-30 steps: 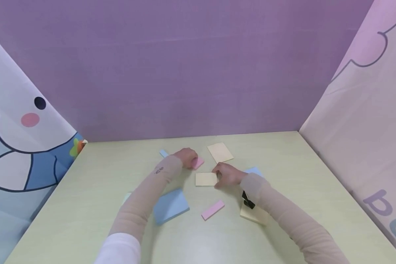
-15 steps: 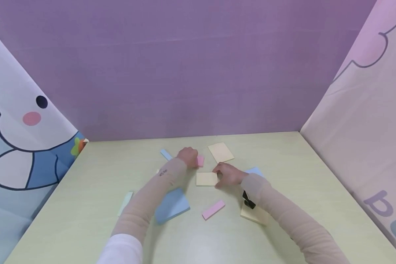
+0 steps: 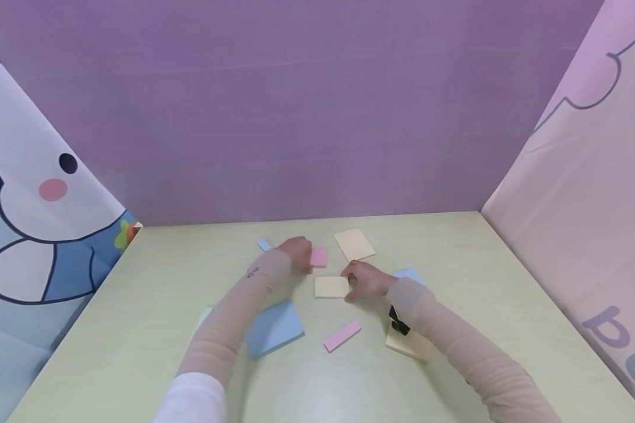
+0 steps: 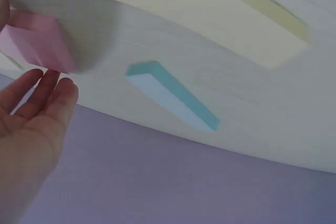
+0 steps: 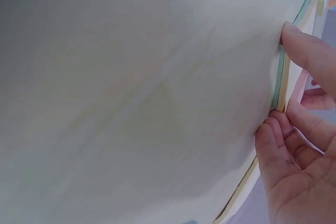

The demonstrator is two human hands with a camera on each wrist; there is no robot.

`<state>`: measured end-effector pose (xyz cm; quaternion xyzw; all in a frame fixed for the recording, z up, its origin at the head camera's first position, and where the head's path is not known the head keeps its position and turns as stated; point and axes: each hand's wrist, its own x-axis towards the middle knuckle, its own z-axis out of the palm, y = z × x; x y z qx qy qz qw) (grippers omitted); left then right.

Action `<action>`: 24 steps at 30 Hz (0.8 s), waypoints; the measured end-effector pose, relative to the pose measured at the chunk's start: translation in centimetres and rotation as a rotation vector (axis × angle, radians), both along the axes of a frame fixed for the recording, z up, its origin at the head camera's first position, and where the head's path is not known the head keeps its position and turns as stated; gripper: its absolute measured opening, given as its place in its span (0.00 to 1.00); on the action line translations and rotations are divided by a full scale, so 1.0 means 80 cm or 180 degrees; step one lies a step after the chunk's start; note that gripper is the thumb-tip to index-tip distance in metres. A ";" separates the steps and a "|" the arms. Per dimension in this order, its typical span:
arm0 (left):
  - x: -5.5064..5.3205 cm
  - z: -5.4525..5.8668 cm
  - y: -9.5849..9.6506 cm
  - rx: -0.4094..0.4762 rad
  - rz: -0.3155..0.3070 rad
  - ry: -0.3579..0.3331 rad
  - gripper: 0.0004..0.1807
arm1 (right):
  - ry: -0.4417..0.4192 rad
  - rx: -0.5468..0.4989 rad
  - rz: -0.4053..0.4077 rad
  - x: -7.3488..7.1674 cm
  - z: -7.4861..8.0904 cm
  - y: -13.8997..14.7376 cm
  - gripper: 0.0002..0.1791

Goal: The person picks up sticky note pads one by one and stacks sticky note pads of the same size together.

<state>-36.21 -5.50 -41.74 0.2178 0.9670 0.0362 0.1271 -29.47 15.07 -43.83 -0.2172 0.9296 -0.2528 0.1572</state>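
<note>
In the head view, my left hand [image 3: 297, 252] is at the left side of a small pink sticky-note pad [image 3: 318, 257]. The left wrist view shows its fingers fairly straight beside the pink pad [image 4: 42, 40], the thumb partly cut off by the frame edge. My right hand [image 3: 369, 278] pinches the right end of a pale yellow pad [image 3: 330, 287] lying flat in the middle of the table. Thumb and fingers hold opposite edges of it in the right wrist view, where a green layer [image 5: 280, 80] shows along its underside.
A square yellow pad [image 3: 354, 244] lies behind the hands. Nearer are a large blue pad [image 3: 276, 329], a pink strip [image 3: 341, 336] and a thick yellow pad [image 3: 408, 345]. A blue pad [image 3: 408, 274] sits partly behind the right hand; a blue strip [image 3: 263, 244] lies far left.
The pink pad has been turned from slanted to square with the table. My left hand moved slightly right, then back left, uncovering more of it. The right hand has stayed in place.
</note>
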 end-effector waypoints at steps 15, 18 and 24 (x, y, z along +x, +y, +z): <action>-0.015 -0.012 -0.016 0.0120 -0.0139 -0.0063 0.22 | -0.0015 0.0055 -0.0014 0.002 0.003 -0.002 0.30; -0.015 -0.013 -0.018 0.0051 -0.0178 -0.0064 0.21 | -0.0008 0.0045 0.0020 0.002 0.003 -0.003 0.31; -0.014 -0.011 -0.019 0.0220 -0.0012 -0.0248 0.27 | -0.0022 0.0044 -0.0013 0.001 0.002 -0.002 0.30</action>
